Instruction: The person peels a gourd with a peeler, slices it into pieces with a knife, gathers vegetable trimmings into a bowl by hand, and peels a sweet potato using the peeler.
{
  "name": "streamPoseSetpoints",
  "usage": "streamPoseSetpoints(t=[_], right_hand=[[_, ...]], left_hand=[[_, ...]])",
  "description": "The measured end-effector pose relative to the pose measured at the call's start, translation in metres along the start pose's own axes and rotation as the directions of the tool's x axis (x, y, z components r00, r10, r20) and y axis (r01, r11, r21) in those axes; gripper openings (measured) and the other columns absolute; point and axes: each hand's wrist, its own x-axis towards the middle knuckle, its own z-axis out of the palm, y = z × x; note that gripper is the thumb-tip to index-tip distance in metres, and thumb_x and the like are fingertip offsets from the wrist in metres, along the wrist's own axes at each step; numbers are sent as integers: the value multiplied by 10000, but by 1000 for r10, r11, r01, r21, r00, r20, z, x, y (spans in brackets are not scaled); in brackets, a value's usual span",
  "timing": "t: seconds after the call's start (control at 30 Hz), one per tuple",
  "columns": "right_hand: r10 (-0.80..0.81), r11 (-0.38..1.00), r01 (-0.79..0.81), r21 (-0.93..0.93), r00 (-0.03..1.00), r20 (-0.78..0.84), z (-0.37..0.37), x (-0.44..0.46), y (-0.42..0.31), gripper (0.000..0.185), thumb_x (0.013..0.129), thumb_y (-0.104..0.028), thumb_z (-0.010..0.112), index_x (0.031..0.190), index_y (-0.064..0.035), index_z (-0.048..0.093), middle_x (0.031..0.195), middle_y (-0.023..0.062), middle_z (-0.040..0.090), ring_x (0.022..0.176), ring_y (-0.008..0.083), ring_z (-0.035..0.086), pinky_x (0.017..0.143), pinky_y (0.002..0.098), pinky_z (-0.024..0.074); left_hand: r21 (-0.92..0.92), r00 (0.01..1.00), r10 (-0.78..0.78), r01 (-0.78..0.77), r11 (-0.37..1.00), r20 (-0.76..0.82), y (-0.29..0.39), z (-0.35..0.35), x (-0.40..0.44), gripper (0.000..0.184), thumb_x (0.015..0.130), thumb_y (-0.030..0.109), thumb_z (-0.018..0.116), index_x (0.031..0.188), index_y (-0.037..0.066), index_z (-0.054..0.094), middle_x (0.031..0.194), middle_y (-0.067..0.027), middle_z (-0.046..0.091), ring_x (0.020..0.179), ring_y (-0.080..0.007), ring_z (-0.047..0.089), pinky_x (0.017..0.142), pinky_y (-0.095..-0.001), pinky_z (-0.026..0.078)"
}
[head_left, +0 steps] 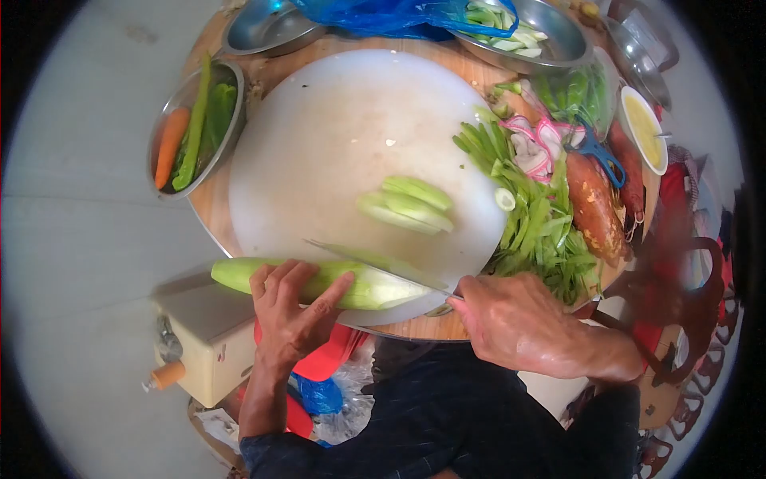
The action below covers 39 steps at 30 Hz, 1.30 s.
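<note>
A long pale-green gourd (pixel 235 274) lies along the near edge of a round white cutting board (pixel 327 144), its right end cut at a slant to pale flesh. My left hand (pixel 291 307) rests over its middle, fingers curved and pressing it down. In my right hand (pixel 519 323) is a knife (pixel 371 259), gripped by the handle, which my fingers hide. The blade points left along the gourd's far side, with a strip of green beside it. Several cut gourd pieces (pixel 407 205) lie together farther in on the board.
Green peelings (pixel 538 231) heap along the board's right edge, near sweet potatoes (pixel 590 207), blue-handled scissors (pixel 598 152) and a pink-edged cloth (pixel 536 148). A metal bowl (pixel 234 132) with a carrot stands left. Behind are another bowl (pixel 267 36), a blue bag (pixel 383 16) and a bowl of slices (pixel 519 40).
</note>
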Motion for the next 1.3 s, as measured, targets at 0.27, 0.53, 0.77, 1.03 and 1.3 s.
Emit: streamPoseSetpoints(t=[0.27, 0.53, 0.77, 1.03, 1.3], right_hand=[[105, 985, -85, -148, 986, 131, -1, -17, 13, 187, 989, -102, 612, 944, 79, 614, 744, 280, 692, 689, 465, 736, 608, 539, 592], [4, 1000, -4, 1, 1000, -6, -2, -11, 0, 222, 1020, -128, 593, 916, 67, 612, 718, 245, 685, 650, 436, 724, 587, 520, 582], [49, 999, -47, -25, 996, 74, 13, -13, -12, 145, 897, -52, 610, 904, 93, 605, 687, 263, 675, 637, 435, 733, 579, 493, 606], [53, 997, -47, -57, 991, 119, 8, -26, -4, 149, 850, -41, 645, 863, 108, 644, 657, 265, 671, 621, 439, 734, 593, 463, 616], [36, 990, -33, -139, 999, 16, 11, 3, 19, 142, 900, -50, 630, 863, 84, 662, 658, 273, 668, 641, 451, 730, 619, 515, 603]], left_hand=[[9, 998, -39, 39, 999, 47, 8, -14, -9, 669, 701, 181, 886, 1331, 344, 733, 1256, -45, 649, 1115, -274, 606, 960, -499, 425], [-24, 999, -24, 25, 999, 23, 16, -17, -18, 637, 668, 176, 902, 1283, 273, 765, 1261, 19, 716, 1053, -240, 600, 961, -484, 418], [-41, 998, -47, 49, 998, 44, 19, -16, -15, 618, 676, 180, 893, 1274, 259, 761, 1244, 10, 712, 1047, -244, 599, 949, -484, 422], [-29, 995, -54, 56, 998, 80, 12, -25, -7, 729, 657, 238, 922, 1344, 180, 684, 1209, -54, 693, 1073, -306, 622, 971, -538, 440], [-113, 933, -7, 50, 992, 359, -19, -33, 31, 770, 627, 209, 911, 1346, 105, 659, 1153, -104, 636, 1057, -331, 640, 945, -495, 472]])
